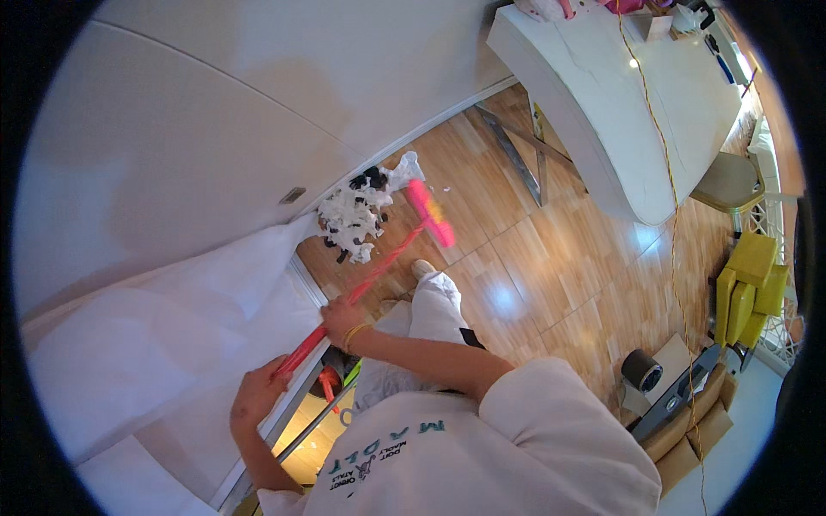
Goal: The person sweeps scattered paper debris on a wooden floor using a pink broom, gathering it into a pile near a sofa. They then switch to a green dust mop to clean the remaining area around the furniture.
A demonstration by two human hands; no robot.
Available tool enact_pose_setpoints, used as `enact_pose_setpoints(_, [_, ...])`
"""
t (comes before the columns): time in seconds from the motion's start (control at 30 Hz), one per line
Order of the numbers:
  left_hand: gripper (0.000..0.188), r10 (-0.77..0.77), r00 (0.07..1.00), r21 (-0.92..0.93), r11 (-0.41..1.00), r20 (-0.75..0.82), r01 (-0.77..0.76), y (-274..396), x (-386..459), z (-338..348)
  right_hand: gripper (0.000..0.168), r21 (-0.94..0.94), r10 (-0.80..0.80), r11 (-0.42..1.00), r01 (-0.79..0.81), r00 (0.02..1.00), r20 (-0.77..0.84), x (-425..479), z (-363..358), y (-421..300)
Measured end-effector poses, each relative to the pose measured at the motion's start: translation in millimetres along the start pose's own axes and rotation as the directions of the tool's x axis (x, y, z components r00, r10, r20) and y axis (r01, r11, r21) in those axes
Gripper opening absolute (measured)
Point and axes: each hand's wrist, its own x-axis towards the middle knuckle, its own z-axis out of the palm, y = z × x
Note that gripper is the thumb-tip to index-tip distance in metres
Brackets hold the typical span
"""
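A broom with a red handle [387, 259] runs diagonally up and right from my hands. My left hand [261, 392] is wrapped around the handle's lower-left end. Farther along, my right hand [342, 319] grips the same handle, with a yellow band at the wrist. The pink and yellow broom head [430, 213] is blurred and stands out over the wood-look floor [516, 258]. Just left of the head, a heap of crumpled white scraps [352, 222] mixed with black pieces lies along the wall. A translucent white piece [405, 170] touches the heap's far side.
A white-covered surface [161, 348] borders my left side. A pale wall [213, 148] rises behind the scraps. A white marble-look table [626, 109] on metal legs [516, 151] stands at upper right. Farther right are a stool [729, 180], a yellow-green chair [748, 290] and a dark cylinder [642, 369].
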Motion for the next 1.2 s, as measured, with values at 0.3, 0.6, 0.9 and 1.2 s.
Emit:
enact_pose_setpoints(0.3, [0.034,0.271,0.962,0.088,0.959,-0.008,-0.270,45.5,142.0,104.6,0.030,-0.261,0.024,0.965,0.000,0.996,0.086,23.3,-29.9,167.1])
enact_pose_setpoints(0.6, [0.031,-0.079,0.991,-0.049,0.996,-0.109,0.074,-6.4,46.9,14.1,0.018,-0.108,-0.219,0.963,0.247,0.951,0.218,69.2,12.7,19.2])
enact_pose_setpoints(0.9, [0.033,-0.173,0.984,-0.237,0.959,-0.047,0.157,-26.6,7.5,4.6,0.019,-0.075,-0.175,0.979,0.191,0.967,0.184,48.8,27.4,-6.5])
enact_pose_setpoints(1.2, [0.030,0.017,0.983,-0.141,0.989,-0.183,-0.043,-24.9,92.1,76.1,0.020,-0.326,-0.221,0.877,0.353,0.898,0.380,73.2,27.9,87.3])
